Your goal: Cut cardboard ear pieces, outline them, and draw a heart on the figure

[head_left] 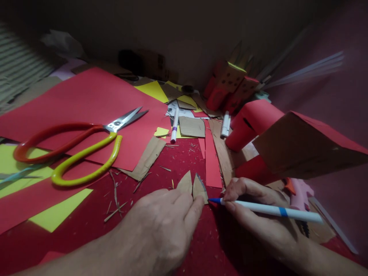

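My left hand (169, 218) lies with its fingers stretched forward, pressing on two small pointed cardboard pieces. The left cardboard piece (185, 182) is partly under the fingers. On the right cardboard piece (199, 186), blue shows along the edge, and a fingertip rests on its lower part. My right hand (253, 211) is closed around a white marker (258, 207) with a blue band. Its blue tip points left, at the right piece's lower edge; whether it touches I cannot tell.
Scissors (117, 124) with red and yellow handles lie on red paper (100, 92) at left. A capped marker (174, 126) and cardboard scraps (192, 126) lie ahead. Red paper-covered shapes (250, 119) stand at right, near a pink glue gun (300, 194). Thin cardboard shreds (115, 209) litter the red surface.
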Demonstrator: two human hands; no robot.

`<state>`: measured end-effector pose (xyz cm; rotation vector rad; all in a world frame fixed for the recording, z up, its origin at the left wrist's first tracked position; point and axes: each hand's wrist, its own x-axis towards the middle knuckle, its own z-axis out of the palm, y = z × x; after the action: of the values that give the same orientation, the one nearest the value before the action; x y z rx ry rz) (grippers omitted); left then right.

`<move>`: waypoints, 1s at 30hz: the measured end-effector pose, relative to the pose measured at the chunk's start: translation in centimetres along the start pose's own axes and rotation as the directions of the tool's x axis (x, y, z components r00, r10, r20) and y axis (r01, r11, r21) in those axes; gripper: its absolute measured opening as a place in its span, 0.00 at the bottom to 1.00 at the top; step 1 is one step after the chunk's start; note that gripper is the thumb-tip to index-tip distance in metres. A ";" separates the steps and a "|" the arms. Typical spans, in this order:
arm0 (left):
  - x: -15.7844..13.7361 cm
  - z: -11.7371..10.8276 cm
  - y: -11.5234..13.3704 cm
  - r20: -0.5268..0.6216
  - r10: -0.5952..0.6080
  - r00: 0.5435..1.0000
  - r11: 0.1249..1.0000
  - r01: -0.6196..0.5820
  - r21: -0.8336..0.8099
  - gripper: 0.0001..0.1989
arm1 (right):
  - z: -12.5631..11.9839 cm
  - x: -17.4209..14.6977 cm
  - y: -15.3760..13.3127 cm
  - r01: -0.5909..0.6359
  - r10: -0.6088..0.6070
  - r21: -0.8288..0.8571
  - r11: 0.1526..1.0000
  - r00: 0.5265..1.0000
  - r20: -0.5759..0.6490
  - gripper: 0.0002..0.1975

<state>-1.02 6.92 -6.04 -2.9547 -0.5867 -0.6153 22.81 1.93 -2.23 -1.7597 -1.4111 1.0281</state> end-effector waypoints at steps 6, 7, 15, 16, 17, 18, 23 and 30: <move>-0.4 0.3 0.2 0.014 0.000 1.000 0.999 0.000 -0.040 0.24 | -0.6 -0.5 1.5 -0.017 0.016 0.019 1.000 0.998 0.063 0.05; -0.4 0.5 0.3 0.017 -0.010 1.000 0.998 0.010 -0.057 0.24 | -0.6 -0.5 1.6 -0.018 0.017 0.021 1.000 0.998 0.068 0.04; 0.2 0.4 0.5 0.058 -0.073 0.996 0.987 0.080 -0.143 0.34 | -0.5 -0.6 1.8 -0.034 0.031 0.067 0.997 0.998 0.049 0.05; 0.2 0.3 0.5 0.060 -0.075 0.995 0.986 0.083 -0.142 0.34 | -0.5 -0.5 1.8 -0.029 0.026 0.063 0.998 0.998 0.048 0.05; 0.2 0.2 0.4 0.060 -0.076 0.995 0.986 0.084 -0.141 0.34 | -0.5 -0.4 1.7 -0.026 0.023 0.058 0.998 0.999 0.047 0.04; 0.1 0.1 0.4 0.058 -0.076 0.995 0.987 0.083 -0.138 0.34 | -0.5 -0.4 1.6 -0.022 0.020 0.054 0.998 0.999 0.040 0.04; -0.3 0.0 0.1 0.015 -0.012 1.000 0.995 0.014 -0.099 0.27 | -0.5 -0.4 1.0 0.006 -0.006 0.015 1.000 1.000 0.013 0.05; -0.3 0.3 -0.1 -0.020 0.031 0.999 0.998 -0.032 -0.062 0.29 | -0.3 -0.3 0.7 0.061 -0.062 -0.070 0.996 0.998 -0.012 0.04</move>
<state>-1.24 6.94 -6.41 -3.0061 -0.5281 -0.6697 23.38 1.53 -2.69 -1.7581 -1.4993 0.9434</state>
